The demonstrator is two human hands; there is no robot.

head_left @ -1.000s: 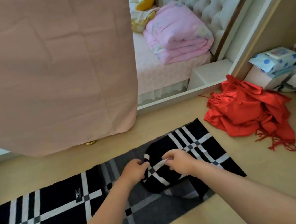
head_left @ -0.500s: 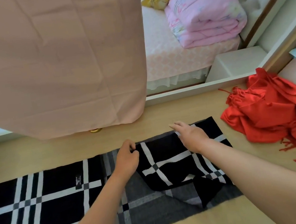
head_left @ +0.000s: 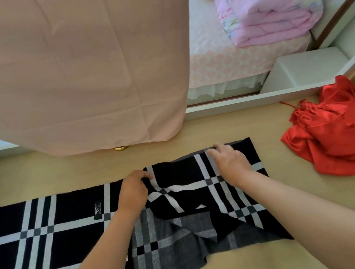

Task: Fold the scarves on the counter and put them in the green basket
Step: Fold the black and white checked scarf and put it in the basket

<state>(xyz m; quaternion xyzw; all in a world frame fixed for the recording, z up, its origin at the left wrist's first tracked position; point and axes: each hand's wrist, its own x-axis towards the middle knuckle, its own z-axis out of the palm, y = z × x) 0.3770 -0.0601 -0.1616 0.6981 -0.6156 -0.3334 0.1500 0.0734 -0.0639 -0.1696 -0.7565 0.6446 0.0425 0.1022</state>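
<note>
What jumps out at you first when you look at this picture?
First comes the big black and white checked scarf, stretched across the wooden counter at the bottom. The left hand and right hand grip its folded-over end in the middle. Next is the bright red scarf, crumpled in a heap at the right edge, and a large pink cloth hangs over the upper left.

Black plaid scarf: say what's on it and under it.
On the scarf: the left hand pinches the folded-over flap, the right hand rests at the far edge. Beneath, the counter shows only around it; the rest is covered.
</note>
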